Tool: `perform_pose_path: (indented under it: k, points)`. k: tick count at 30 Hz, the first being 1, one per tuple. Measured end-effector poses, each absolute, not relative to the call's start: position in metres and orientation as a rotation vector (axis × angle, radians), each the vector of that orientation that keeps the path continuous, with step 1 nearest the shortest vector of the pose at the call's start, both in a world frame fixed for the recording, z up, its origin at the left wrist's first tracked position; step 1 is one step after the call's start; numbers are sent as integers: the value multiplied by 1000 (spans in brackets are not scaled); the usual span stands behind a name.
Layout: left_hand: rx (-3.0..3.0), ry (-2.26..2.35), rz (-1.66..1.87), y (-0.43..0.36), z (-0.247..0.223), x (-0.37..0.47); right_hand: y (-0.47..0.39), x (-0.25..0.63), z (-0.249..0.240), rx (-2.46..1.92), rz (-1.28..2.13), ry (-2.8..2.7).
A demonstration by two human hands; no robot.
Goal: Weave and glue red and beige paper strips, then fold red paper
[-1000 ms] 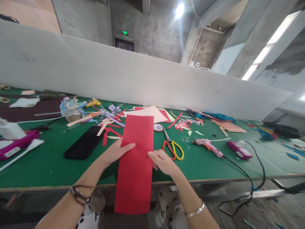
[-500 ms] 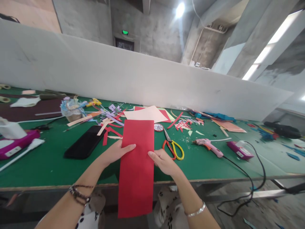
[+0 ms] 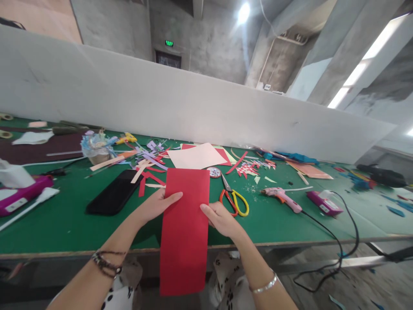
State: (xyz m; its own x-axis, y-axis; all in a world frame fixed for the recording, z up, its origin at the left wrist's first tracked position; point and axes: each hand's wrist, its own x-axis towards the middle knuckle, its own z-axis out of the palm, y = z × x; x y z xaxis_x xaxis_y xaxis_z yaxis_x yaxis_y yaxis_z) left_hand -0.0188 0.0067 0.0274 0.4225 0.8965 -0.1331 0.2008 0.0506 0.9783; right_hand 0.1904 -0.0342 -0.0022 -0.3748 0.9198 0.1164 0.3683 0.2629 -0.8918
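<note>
A long red sheet of paper (image 3: 185,241) hangs between my hands, its lower part reaching past the table's front edge. My left hand (image 3: 161,203) grips its left side, thumb on the front face and fingers hidden behind. On the opposite side my right hand (image 3: 218,218) pinches the right edge, also with the thumb in front. Scissors (image 3: 234,198) with one red and one yellow handle lie just beyond my right hand. To the left of my left hand rests a black phone (image 3: 112,193). A pale pink sheet (image 3: 196,156) lies behind the red paper.
Purple and pale paper strips (image 3: 150,161) are scattered at the back left. A pink glue gun (image 3: 284,199) with a black cord lies to the right, near a magenta power block (image 3: 325,203). A white partition (image 3: 206,116) runs along the table's far side.
The top edge of the red paper has dipped slightly toward me, uncovering a little more of the pale sheet behind. Both hands keep nearly the same places.
</note>
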Motion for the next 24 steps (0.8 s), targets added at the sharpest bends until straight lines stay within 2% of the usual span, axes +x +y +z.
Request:
perform_pose_path:
  k: [7,16,24]
  points:
    - [1587,1020,627,5,31,-17,-34,187,-4,-1164,1066,-1801]
    - [1623,1120,717,5,24,-16,-34,188,-5,-1124,1132,-1865]
    - [1642,1097,653,5,24,-15,-32,184,-4,-1135,1017,-1671]
